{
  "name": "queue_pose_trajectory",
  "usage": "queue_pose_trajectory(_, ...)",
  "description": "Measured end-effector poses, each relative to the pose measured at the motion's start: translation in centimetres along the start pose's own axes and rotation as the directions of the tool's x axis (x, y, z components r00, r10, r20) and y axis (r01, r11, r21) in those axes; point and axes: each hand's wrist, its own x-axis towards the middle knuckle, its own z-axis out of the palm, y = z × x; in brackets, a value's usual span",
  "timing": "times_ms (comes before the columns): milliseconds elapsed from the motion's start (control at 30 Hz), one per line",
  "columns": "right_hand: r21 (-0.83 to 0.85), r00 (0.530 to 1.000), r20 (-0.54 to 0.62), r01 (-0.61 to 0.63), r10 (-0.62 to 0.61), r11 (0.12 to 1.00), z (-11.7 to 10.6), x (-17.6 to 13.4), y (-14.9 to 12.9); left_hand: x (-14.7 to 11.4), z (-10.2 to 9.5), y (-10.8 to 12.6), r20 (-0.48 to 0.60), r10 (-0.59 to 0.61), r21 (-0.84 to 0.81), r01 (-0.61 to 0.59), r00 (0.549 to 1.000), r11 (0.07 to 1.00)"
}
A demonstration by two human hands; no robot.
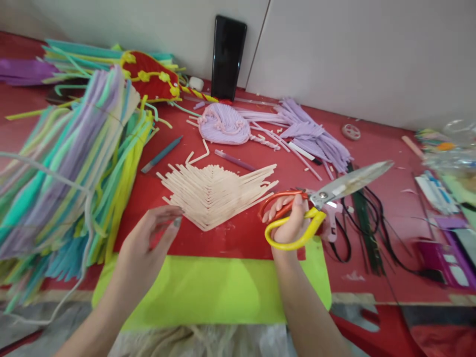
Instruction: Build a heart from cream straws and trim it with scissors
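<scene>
My right hand (290,220) is closed on a large pair of scissors (349,183) with one red and one yellow handle loop. The blades lie together and point up to the right. In front of me a cream leaf-shaped piece made of pipe cleaners (210,198) lies flat, its strands slanting out from a central braid-like seam. At its lower left edge is my left hand (152,233), fingers curved and thumb apart, with nothing visible between them. Under the piece is a red sheet (223,245), over a lime-green mat (215,292).
Bundled coloured pipe cleaners (67,168) fill the left side. Behind lie a red ornament (154,77), a lilac oval piece (225,124), lilac pipe cleaners (316,131) and two pens. A black phone (228,57) leans on the wall. A pink glue gun (330,223) and cord lie right.
</scene>
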Motion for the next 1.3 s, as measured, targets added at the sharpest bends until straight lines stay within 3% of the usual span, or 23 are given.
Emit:
queue_pose_trajectory(67, -0.018, 1.000, -0.005, 0.009, -0.009, 1.000, -0.1, 0.2, 0.2, -0.4, -0.3, -0.3, -0.018, -0.141, -0.298, 0.129, 0.990, 0.946)
queue_pose_trajectory(167, -0.043, 1.000, 0.011, -0.001, 0.001, 0.999, -0.4, 0.5, 0.6, -0.7, -0.7, -0.1, 0.013, -0.357, -0.624, 0.287, 0.934, 0.727)
queue_pose_trajectory(267, -0.086, 0.998, 0.047, -0.039, 0.044, 0.996, -0.6, 0.8, 0.9, -0.5, -0.9, 0.9, 0.101, -0.484, -0.761, 0.381, 0.869, 0.525)
queue_pose_trajectory(333, -0.115, 0.994, 0.083, -0.054, 0.064, 0.992, -0.7, 0.9, 1.0, -0.3, -0.8, 1.6, 0.146, -0.503, -0.787, 0.408, 0.852, 0.462)
queue_pose_trajectory(467, -0.131, 0.993, 0.110, -0.037, 0.052, 0.991, -0.7, 0.8, 1.1, 0.6, -0.1, 2.2, 0.177, -0.513, -0.797, 0.428, 0.840, 0.426)
queue_pose_trajectory(767, -0.198, 0.992, 0.129, 0.006, 0.020, 0.980, -1.1, 0.8, 1.7, 3.8, 3.8, 2.8, 0.087, -0.396, -0.816, 0.293, 0.914, 0.498)
queue_pose_trajectory(1000, -0.159, 0.987, 0.158, 0.004, 0.022, 0.987, -0.9, 0.6, 1.3, 5.0, 7.4, 3.1, 0.046, -0.345, -0.870, 0.207, 0.938, 0.447)
queue_pose_trajectory(1167, -0.128, 0.984, 0.181, 0.018, 0.005, 0.992, -0.7, 0.5, 0.0, 5.8, 6.3, 4.1, 0.033, -0.206, -0.899, 0.119, 0.978, 0.420)
queue_pose_trajectory(1300, -0.110, 0.982, 0.182, 0.058, -0.037, 0.992, 0.5, 1.9, -1.2, 8.7, 4.4, 6.7, 0.017, -0.089, -0.929, 0.048, 0.996, 0.367)
